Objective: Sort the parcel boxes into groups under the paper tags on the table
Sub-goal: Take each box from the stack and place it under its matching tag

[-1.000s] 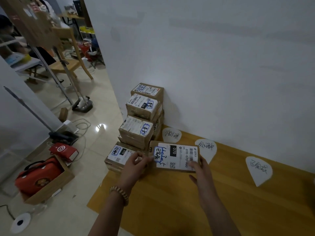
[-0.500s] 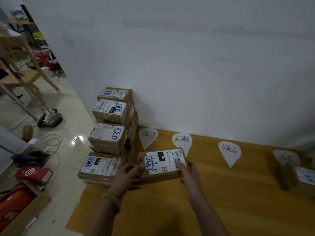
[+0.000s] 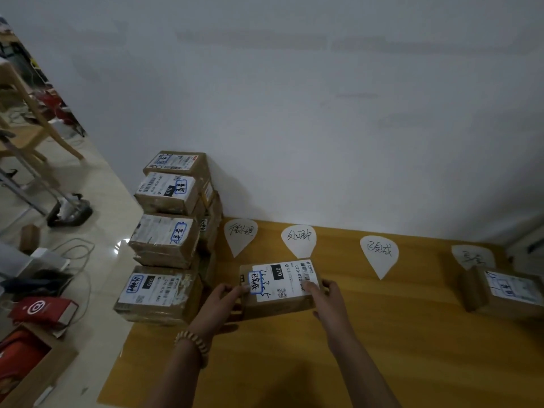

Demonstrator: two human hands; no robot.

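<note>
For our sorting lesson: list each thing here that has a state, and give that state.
Held box: gripped at both ends.
Left hand: grips the box's left end.
Right hand: grips its right end.
Stacked boxes: piled high, untouched.
Far-right box: resting on the table, untouched.

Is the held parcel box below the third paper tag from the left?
No, the held parcel box is directly below the second paper tag from the left.

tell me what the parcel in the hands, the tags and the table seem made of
Held parcel: brown cardboard, matte, with a white printed paper label on top.
Tags: thin white paper, matte, cut to teardrops, handwritten in dark ink.
Table: wood or wood-look laminate, orange-brown with grain lines and slight sheen; which, I cannot tell.
</note>
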